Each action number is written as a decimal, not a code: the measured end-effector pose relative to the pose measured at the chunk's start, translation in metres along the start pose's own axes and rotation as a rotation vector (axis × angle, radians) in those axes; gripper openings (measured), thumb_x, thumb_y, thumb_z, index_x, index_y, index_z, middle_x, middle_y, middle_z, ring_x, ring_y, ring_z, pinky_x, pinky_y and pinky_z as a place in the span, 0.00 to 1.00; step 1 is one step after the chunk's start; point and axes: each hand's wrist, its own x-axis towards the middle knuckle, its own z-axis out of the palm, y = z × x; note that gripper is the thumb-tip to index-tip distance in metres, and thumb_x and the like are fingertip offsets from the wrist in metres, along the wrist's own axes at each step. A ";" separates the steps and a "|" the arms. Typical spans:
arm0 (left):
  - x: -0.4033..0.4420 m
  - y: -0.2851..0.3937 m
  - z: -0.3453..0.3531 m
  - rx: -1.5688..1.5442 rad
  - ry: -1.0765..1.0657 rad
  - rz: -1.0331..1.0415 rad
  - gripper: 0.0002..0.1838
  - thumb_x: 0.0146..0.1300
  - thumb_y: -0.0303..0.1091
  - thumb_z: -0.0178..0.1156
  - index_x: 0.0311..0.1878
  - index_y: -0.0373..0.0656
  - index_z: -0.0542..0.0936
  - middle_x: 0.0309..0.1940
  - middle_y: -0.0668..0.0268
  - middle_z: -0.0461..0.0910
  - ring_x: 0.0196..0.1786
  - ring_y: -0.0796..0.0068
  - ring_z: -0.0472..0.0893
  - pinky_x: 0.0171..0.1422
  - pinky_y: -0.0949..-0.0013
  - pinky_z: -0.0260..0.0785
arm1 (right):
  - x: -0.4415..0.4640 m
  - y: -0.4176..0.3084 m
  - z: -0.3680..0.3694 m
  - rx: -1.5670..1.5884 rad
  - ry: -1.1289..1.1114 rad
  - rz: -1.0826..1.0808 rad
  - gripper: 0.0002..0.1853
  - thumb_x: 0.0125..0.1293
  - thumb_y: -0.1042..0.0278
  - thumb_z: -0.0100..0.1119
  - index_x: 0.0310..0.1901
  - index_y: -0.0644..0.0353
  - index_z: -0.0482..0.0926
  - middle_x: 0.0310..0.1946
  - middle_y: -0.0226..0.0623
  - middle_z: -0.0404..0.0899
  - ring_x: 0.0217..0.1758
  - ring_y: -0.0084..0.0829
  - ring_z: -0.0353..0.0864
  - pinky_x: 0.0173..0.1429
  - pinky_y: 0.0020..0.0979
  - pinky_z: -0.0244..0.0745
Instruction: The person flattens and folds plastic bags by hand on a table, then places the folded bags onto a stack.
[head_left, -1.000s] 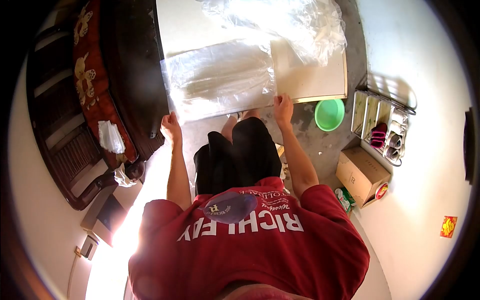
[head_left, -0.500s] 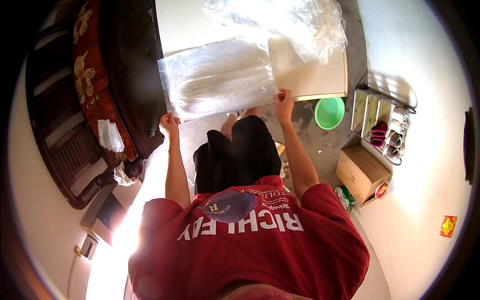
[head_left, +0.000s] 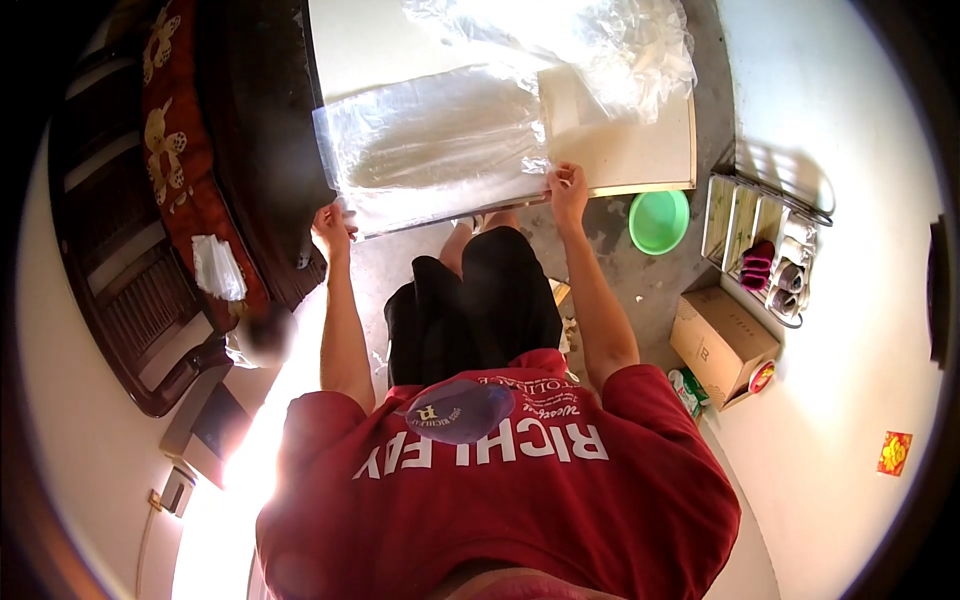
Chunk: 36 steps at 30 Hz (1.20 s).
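A clear plastic sheet or bag (head_left: 435, 135) lies flat at the near edge of a pale tabletop (head_left: 630, 160). At its near left corner is my left hand (head_left: 333, 228), fingers bent around the plastic edge. My right hand (head_left: 567, 190) pinches the near right corner. Beyond them, a crumpled heap of clear plastic (head_left: 610, 60) spreads over the far part of the table, partly washed out by glare.
A green basin (head_left: 659, 222) is on the floor right of the table, with a shoe rack (head_left: 735, 225) and a cardboard box (head_left: 722, 345) farther right. Left stands a dark wooden bench (head_left: 135, 290) with a patterned red cloth (head_left: 180, 190).
Both hands have moved slightly forward, away from my body, and the near edge of the plastic has shifted with them onto the tabletop. The plastic looks flatter.
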 end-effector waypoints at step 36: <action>-0.003 0.048 0.117 0.827 -0.159 0.860 0.33 0.65 0.45 0.49 0.69 0.47 0.52 0.71 0.57 0.46 0.72 0.52 0.43 0.72 0.46 0.35 | 0.005 -0.024 0.076 -0.932 -0.300 -0.822 0.29 0.62 0.64 0.53 0.65 0.52 0.59 0.70 0.38 0.47 0.73 0.41 0.44 0.72 0.44 0.44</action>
